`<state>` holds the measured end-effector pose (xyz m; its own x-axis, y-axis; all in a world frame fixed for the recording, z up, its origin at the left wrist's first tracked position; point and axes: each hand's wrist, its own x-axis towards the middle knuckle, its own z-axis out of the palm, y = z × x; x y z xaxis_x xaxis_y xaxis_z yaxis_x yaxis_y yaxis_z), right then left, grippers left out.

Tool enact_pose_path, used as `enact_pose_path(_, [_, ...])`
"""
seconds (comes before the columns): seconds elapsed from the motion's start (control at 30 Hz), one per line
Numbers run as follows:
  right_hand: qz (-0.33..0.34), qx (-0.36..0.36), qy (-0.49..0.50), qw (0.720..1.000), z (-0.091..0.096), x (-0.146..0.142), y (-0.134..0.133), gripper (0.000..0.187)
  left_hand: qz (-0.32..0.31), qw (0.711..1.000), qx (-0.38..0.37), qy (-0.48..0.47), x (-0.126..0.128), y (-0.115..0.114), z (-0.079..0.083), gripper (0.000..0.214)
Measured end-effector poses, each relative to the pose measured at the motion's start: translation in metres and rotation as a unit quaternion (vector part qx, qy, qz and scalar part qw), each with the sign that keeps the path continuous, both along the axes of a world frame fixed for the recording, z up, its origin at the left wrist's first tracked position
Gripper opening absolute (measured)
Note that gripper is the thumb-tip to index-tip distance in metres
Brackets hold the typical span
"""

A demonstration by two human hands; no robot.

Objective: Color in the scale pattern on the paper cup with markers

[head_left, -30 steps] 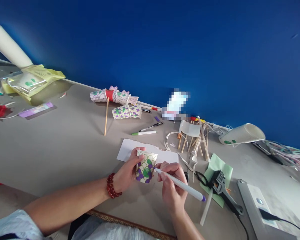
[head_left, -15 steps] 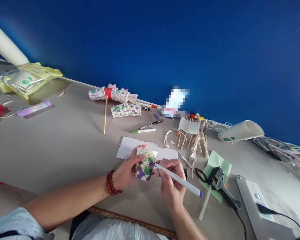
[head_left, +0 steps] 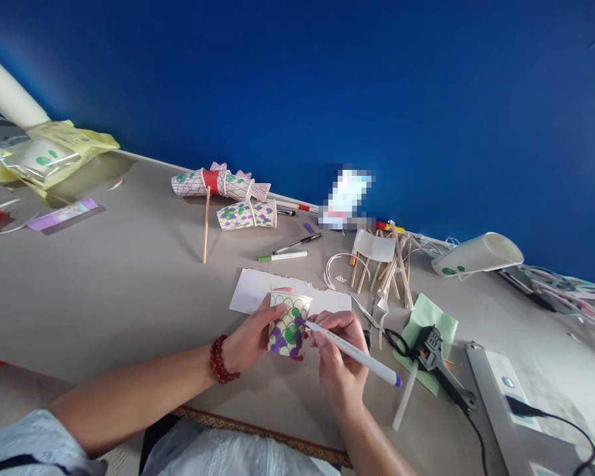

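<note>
My left hand (head_left: 252, 334) is closed around a paper cup (head_left: 288, 324), tilted above the table. Green-outlined scales cover the cup, some coloured purple and some green. In my right hand (head_left: 344, 367) is a white marker (head_left: 359, 355) with a purple end; its tip touches a purple scale on the cup's right side. Below the cup a small red patch shows, which I cannot make out. Behind my hands lies a strip of white card (head_left: 255, 291). Farther back rest two joined cups with purple and green scales (head_left: 246, 215) and a cup fish (head_left: 213, 183) on a stick.
A green marker (head_left: 282, 256) and a black pen (head_left: 297, 243) lie beyond the card. To the right are scissors (head_left: 394, 342), wooden sticks (head_left: 389, 284), a glue gun (head_left: 434, 357) on green paper and a power strip (head_left: 496, 396). A blue wall (head_left: 297, 86) bounds the back.
The view has shifted slightly, moving the scene a little left and up. Both hands keep their hold, and the marker tip stays at nearly the same spot on the cup.
</note>
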<state>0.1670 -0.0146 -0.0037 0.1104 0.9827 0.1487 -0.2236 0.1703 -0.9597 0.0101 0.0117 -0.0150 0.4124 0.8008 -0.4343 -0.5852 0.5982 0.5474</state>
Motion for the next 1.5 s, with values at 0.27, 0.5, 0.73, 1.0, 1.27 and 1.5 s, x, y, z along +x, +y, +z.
enact_pose_path(0.27, [0.002, -0.002, 0.01, 1.0, -0.004, 0.002, 0.001, 0.011, 0.024, 1.0, -0.003, 0.002, -0.001, -0.001, -0.003, 0.053])
enact_pose_path(0.5, [-0.011, -0.013, -0.004, 1.0, -0.001, 0.002, 0.002, 0.011, 0.026, 1.0, 0.002, 0.005, -0.001, -0.001, 0.003, 0.045])
enact_pose_path(0.73, [-0.05, -0.032, 0.002, 0.998, 0.003, -0.001, 0.005, 0.01, 0.051, 0.999, -0.005, -0.015, -0.001, -0.001, 0.005, 0.054])
enact_pose_path(1.0, [-0.06, -0.042, 0.021, 0.997, 0.002, -0.002, 0.007, 0.011, 0.051, 0.999, 0.016, 0.011, -0.003, -0.001, 0.006, 0.05])
enact_pose_path(1.27, [-0.033, 0.049, -0.06, 0.996, -0.003, -0.003, -0.004, 0.005, 0.051, 0.998, 0.007, 0.025, -0.002, -0.001, 0.01, 0.054])
enact_pose_path(1.5, [0.021, 0.104, -0.084, 0.991, -0.003, -0.009, -0.008, 0.012, 0.051, 0.998, -0.014, 0.014, -0.001, 0.001, 0.008, 0.059])
